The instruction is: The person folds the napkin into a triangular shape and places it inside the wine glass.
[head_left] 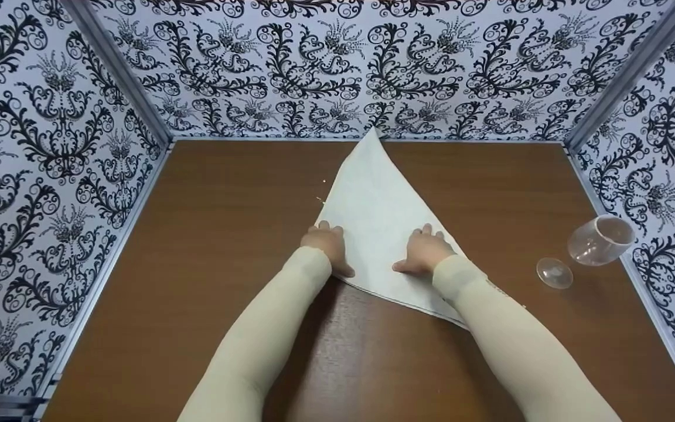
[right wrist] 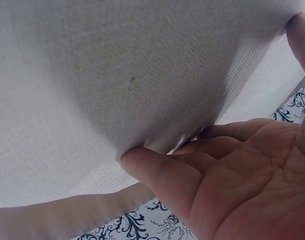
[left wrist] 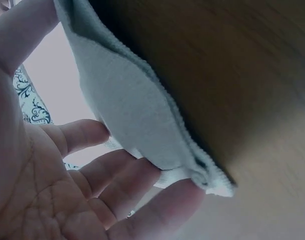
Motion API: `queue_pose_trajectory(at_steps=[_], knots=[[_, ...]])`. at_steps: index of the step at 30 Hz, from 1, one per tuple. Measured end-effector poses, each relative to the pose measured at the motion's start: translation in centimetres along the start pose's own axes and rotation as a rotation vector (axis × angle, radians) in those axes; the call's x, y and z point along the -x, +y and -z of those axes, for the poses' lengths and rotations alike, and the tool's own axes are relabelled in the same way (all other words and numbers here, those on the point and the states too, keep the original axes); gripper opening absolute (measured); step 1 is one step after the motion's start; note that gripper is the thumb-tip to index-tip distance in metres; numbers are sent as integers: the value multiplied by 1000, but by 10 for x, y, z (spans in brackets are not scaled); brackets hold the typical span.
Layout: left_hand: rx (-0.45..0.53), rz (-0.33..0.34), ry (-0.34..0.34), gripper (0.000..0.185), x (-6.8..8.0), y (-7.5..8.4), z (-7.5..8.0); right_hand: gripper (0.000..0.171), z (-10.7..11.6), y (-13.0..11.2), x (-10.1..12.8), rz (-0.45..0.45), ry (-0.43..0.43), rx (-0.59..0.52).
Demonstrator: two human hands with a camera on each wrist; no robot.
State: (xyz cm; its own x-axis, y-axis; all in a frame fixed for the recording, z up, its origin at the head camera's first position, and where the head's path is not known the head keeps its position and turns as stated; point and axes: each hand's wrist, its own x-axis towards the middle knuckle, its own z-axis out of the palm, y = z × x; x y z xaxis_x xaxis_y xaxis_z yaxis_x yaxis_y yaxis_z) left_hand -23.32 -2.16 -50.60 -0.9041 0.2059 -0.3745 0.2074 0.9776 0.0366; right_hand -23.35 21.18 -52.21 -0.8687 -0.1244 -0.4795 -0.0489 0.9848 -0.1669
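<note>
Cloth (head_left: 381,223) lies flat on the brown table (head_left: 208,234). It is white and folded into a pointy shape. Its tip points away from the person, toward the back wall (head_left: 337,64).

Both hands lie on the near part of the cloth. The left hand (head_left: 329,243) sits at the cloth's left edge. Its fingers (left wrist: 127,172) are nearly straight and touch the edge; they do not curl round it. From the left wrist, two layers show at that edge, one on top of the other, with a small corner past the fingertips.

The right hand (head_left: 425,252) rests flat on the cloth, just beside the left hand with a small gap between them. Its thumb (right wrist: 157,170) and fingers press on the cloth and are not closed round it. The weave looks rough up close.

Well off to the right of the right hand, a clear glass (head_left: 598,240) lies tipped on its side near the right wall (head_left: 665,146). The walls have black swirls on white. No words or labels show anywhere.
</note>
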Motion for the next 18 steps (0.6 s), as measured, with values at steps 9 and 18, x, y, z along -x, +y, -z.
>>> queue_pose_trajectory(at_steps=[9,18], knots=[[-76,-54,22,87,-11,-1,12,111,2,8,2,30,-22,-18],[-10,-73,8,97,-45,-18,-9,114,2,15,5,72,-29,-47]])
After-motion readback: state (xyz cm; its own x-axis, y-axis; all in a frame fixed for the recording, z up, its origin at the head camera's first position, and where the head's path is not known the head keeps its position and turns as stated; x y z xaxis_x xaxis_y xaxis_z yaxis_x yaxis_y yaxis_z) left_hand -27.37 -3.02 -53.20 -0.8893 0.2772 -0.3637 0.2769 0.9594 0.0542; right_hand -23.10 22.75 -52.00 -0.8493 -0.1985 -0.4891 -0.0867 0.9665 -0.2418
